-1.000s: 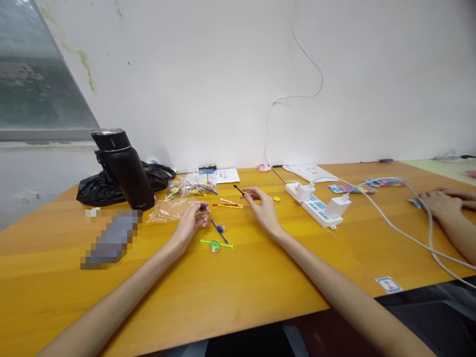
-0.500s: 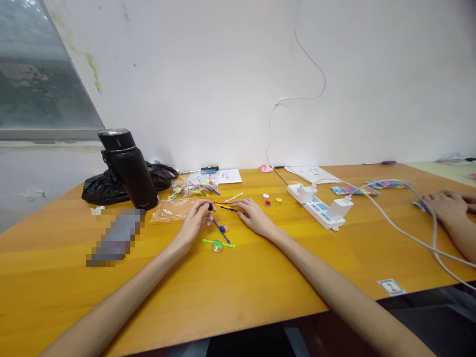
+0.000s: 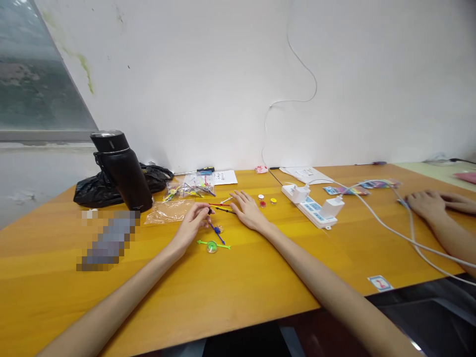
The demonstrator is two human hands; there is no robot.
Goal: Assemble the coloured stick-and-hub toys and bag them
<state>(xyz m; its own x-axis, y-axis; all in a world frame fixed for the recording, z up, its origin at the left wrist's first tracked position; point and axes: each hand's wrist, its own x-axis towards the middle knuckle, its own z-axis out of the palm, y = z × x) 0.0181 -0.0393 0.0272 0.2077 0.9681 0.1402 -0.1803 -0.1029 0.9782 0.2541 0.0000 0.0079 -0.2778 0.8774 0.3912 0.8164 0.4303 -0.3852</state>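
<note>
My left hand (image 3: 190,225) is closed, its fingertips pinching a small round black piece (image 3: 209,211) just above the table. My right hand (image 3: 248,211) lies palm down with its fingers stretched forward. By its fingers are a black arrow (image 3: 224,210), a red arrow (image 3: 218,204) and a white arrow (image 3: 226,201), partly covered by the hand. Nearer to me lie a blue arrow (image 3: 217,230) with a clear disc at its middle and a green arrow (image 3: 211,246) with a clear round base.
White, red and yellow round caps (image 3: 273,201) sit right of my right hand. Beyond my left hand are a clear plastic bag (image 3: 167,212) and a black bottle (image 3: 126,171). A power strip (image 3: 308,206) with cables stands right; another person's hands (image 3: 426,204) rest farther right.
My right hand has opened out and moved slightly forward, its fingers now over the white arrow's end. My left hand keeps hold of the black piece. The whole view has shifted a little.
</note>
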